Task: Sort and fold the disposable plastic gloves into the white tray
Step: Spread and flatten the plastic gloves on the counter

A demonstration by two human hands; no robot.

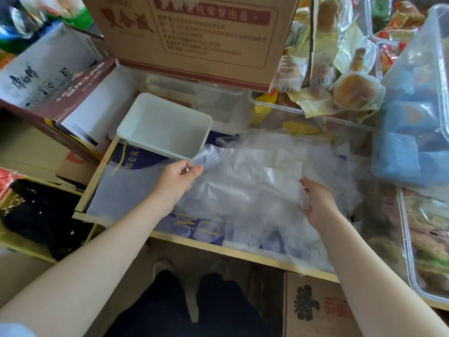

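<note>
Since my left hand (178, 177) only pinches one corner of the top glove (243, 181) and my right hand (315, 203) grips its far edge, the loose pile (279, 229) on the bench could cling and drag along — the white tray (165, 125) just beside still looks bare.

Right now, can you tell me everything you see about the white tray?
The white tray is a rectangular tub of plain white plastic with rounded corners, a thin rim and fairly deep walls. It sits upright, turned at a slant, and looks empty: no glove lies inside yet. It rests at the far left of the work surface, below the big cardboard box. The clear plastic glove pinched by the left hand reaches its near corner; whether they touch I cannot tell.
</note>
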